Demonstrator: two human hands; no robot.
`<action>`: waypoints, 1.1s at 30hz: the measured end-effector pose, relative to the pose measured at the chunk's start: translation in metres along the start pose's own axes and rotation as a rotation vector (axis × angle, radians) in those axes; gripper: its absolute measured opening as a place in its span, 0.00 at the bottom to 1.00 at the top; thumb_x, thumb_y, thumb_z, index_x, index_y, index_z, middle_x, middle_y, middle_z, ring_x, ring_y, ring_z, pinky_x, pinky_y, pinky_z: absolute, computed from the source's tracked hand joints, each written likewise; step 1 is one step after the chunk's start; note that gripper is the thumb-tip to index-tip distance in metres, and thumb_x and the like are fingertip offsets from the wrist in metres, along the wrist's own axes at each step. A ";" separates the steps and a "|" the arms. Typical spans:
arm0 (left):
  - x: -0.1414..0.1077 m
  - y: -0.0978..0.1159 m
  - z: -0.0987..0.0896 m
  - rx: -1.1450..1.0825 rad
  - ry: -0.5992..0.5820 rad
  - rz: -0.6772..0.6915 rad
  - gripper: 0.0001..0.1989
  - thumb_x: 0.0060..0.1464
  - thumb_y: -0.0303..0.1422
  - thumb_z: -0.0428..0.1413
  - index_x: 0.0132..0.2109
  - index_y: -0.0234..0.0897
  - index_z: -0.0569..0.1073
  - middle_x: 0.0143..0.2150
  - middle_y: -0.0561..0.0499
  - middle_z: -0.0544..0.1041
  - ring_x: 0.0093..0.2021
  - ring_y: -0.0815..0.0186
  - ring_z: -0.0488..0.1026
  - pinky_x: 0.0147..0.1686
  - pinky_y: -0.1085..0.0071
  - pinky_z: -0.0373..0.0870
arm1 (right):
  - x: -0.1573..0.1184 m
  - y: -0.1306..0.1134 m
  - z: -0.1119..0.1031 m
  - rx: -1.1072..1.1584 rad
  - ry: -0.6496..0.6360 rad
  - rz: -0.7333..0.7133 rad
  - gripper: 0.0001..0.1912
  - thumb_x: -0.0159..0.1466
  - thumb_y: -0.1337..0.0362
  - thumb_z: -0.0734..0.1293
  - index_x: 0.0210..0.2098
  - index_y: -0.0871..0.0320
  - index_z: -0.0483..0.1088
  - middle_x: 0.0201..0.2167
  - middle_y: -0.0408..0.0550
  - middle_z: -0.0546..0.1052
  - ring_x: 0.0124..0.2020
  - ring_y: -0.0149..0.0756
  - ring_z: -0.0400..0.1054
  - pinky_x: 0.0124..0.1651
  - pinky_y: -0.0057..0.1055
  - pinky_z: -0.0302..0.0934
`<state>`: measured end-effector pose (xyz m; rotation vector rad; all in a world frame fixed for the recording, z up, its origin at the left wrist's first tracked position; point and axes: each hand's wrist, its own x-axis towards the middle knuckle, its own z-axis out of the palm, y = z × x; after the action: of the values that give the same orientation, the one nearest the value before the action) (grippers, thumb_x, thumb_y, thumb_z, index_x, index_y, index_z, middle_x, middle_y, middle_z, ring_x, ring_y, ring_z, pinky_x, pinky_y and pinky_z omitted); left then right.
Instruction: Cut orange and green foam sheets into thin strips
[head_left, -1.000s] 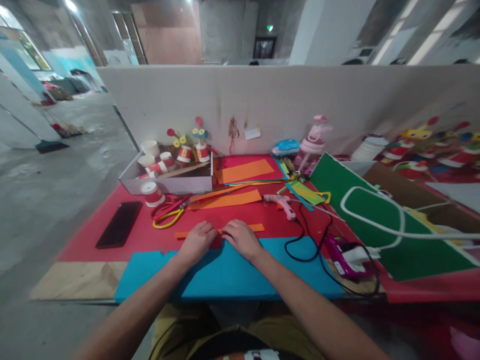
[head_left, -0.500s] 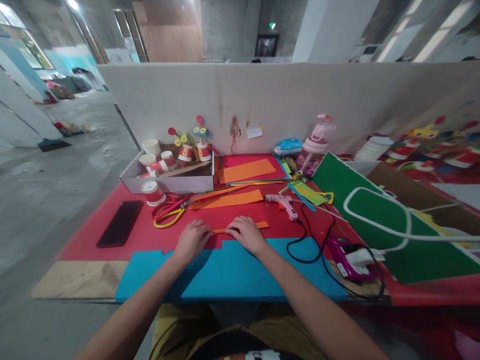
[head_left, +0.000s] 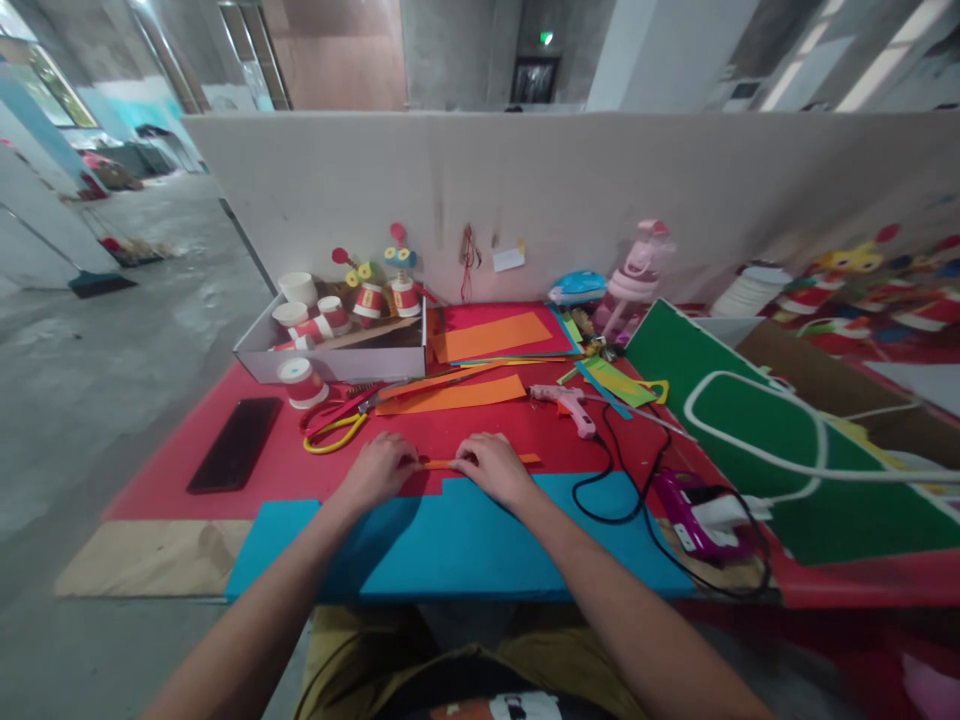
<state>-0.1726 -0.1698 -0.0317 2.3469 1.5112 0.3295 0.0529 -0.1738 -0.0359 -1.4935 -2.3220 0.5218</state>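
Observation:
A narrow orange paper strip (head_left: 436, 464) lies across the red table covering, just beyond the blue paper (head_left: 480, 540). My left hand (head_left: 381, 468) pinches its left end between thumb and fingers. Further right, my right hand (head_left: 489, 466) grips the same strip, and the strip's free end sticks out past that hand. Beyond the hands is a wider orange paper piece (head_left: 457, 395). Scissors (head_left: 337, 428) with red and yellow handles lie to the left of it, and a pink glue gun (head_left: 568, 405) lies to the right.
At left are a black phone (head_left: 235, 446), a paper cup (head_left: 301, 383) and a white box (head_left: 330, 365) of cup figures. A purple power strip (head_left: 697, 520) with black and white cables sits right, beside a green board (head_left: 757, 440). A pink bottle (head_left: 637, 270) stands behind.
The view has shifted slightly. Both hands stay on the orange strip, with the left hand a little further left and the gap between them slightly wider.

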 end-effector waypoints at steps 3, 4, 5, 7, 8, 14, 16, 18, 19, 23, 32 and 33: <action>0.003 -0.005 0.000 -0.042 -0.026 0.003 0.06 0.57 0.32 0.58 0.35 0.37 0.79 0.37 0.47 0.80 0.41 0.62 0.73 0.42 0.70 0.66 | 0.001 -0.001 -0.003 0.027 -0.017 0.034 0.14 0.66 0.54 0.68 0.30 0.58 0.76 0.33 0.46 0.79 0.38 0.35 0.70 0.41 0.31 0.51; 0.004 -0.005 -0.001 -0.046 -0.040 -0.004 0.07 0.57 0.33 0.57 0.35 0.37 0.79 0.37 0.47 0.80 0.40 0.62 0.73 0.41 0.70 0.66 | 0.001 -0.002 -0.004 0.030 -0.021 0.048 0.14 0.66 0.54 0.68 0.30 0.57 0.75 0.33 0.45 0.79 0.39 0.35 0.70 0.41 0.31 0.51; 0.005 -0.004 -0.002 -0.043 -0.052 -0.016 0.07 0.57 0.33 0.57 0.35 0.37 0.79 0.37 0.47 0.80 0.40 0.63 0.73 0.40 0.71 0.65 | 0.001 -0.003 -0.005 0.028 -0.025 0.060 0.14 0.67 0.54 0.68 0.30 0.57 0.75 0.33 0.45 0.79 0.39 0.34 0.70 0.41 0.31 0.51; 0.007 -0.001 -0.004 -0.012 -0.070 -0.050 0.08 0.58 0.32 0.56 0.34 0.37 0.79 0.36 0.47 0.80 0.38 0.63 0.73 0.37 0.72 0.64 | 0.001 -0.005 -0.006 0.012 -0.031 0.081 0.15 0.67 0.53 0.67 0.30 0.57 0.75 0.33 0.45 0.79 0.39 0.35 0.70 0.42 0.31 0.51; 0.008 0.001 -0.006 0.012 -0.076 -0.067 0.08 0.58 0.32 0.56 0.34 0.37 0.79 0.35 0.47 0.80 0.38 0.63 0.73 0.37 0.72 0.64 | 0.001 -0.006 -0.006 -0.001 -0.034 0.090 0.15 0.68 0.53 0.67 0.31 0.57 0.76 0.34 0.45 0.79 0.39 0.35 0.70 0.42 0.31 0.51; 0.011 0.008 -0.008 0.122 -0.129 -0.105 0.10 0.58 0.34 0.55 0.32 0.37 0.77 0.35 0.47 0.79 0.37 0.62 0.73 0.35 0.71 0.63 | 0.003 -0.011 -0.007 -0.087 -0.057 0.119 0.14 0.67 0.54 0.67 0.31 0.57 0.75 0.35 0.47 0.79 0.40 0.37 0.70 0.40 0.32 0.51; 0.012 0.009 -0.009 0.146 -0.142 -0.096 0.10 0.59 0.34 0.53 0.33 0.37 0.77 0.36 0.46 0.79 0.38 0.62 0.73 0.35 0.71 0.63 | 0.003 -0.013 -0.008 -0.117 -0.070 0.125 0.14 0.67 0.54 0.67 0.32 0.57 0.75 0.36 0.48 0.80 0.40 0.38 0.71 0.40 0.32 0.51; 0.013 0.008 -0.009 0.172 -0.148 -0.083 0.11 0.60 0.34 0.53 0.33 0.37 0.77 0.37 0.45 0.79 0.39 0.61 0.74 0.36 0.70 0.63 | 0.003 -0.014 -0.009 -0.146 -0.084 0.130 0.14 0.68 0.54 0.66 0.33 0.57 0.75 0.37 0.48 0.80 0.41 0.39 0.71 0.40 0.32 0.52; 0.014 0.008 -0.009 0.184 -0.152 -0.076 0.11 0.60 0.34 0.53 0.34 0.36 0.77 0.37 0.44 0.79 0.39 0.61 0.74 0.36 0.70 0.64 | 0.004 -0.015 -0.009 -0.161 -0.092 0.133 0.14 0.68 0.54 0.66 0.33 0.57 0.75 0.37 0.49 0.80 0.41 0.39 0.71 0.40 0.32 0.52; 0.018 0.008 -0.011 0.205 -0.195 -0.058 0.11 0.59 0.33 0.52 0.33 0.35 0.77 0.36 0.43 0.79 0.38 0.61 0.75 0.36 0.70 0.64 | 0.005 -0.018 -0.010 -0.210 -0.120 0.144 0.14 0.69 0.54 0.65 0.35 0.57 0.76 0.39 0.50 0.80 0.43 0.40 0.72 0.41 0.33 0.54; 0.023 0.010 -0.013 0.241 -0.221 -0.066 0.12 0.58 0.29 0.49 0.32 0.36 0.77 0.36 0.42 0.80 0.37 0.59 0.76 0.32 0.69 0.62 | 0.007 -0.019 -0.009 -0.238 -0.125 0.156 0.15 0.69 0.55 0.64 0.35 0.57 0.76 0.39 0.51 0.80 0.43 0.41 0.73 0.43 0.34 0.55; 0.023 0.010 -0.013 0.243 -0.225 -0.070 0.12 0.58 0.30 0.49 0.32 0.36 0.77 0.37 0.41 0.80 0.37 0.59 0.76 0.32 0.69 0.62 | 0.007 -0.020 -0.009 -0.241 -0.129 0.158 0.14 0.69 0.55 0.64 0.36 0.57 0.76 0.39 0.52 0.80 0.43 0.41 0.73 0.43 0.34 0.56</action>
<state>-0.1592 -0.1508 -0.0157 2.4061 1.5926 -0.1408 0.0388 -0.1737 -0.0180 -1.8149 -2.4498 0.3992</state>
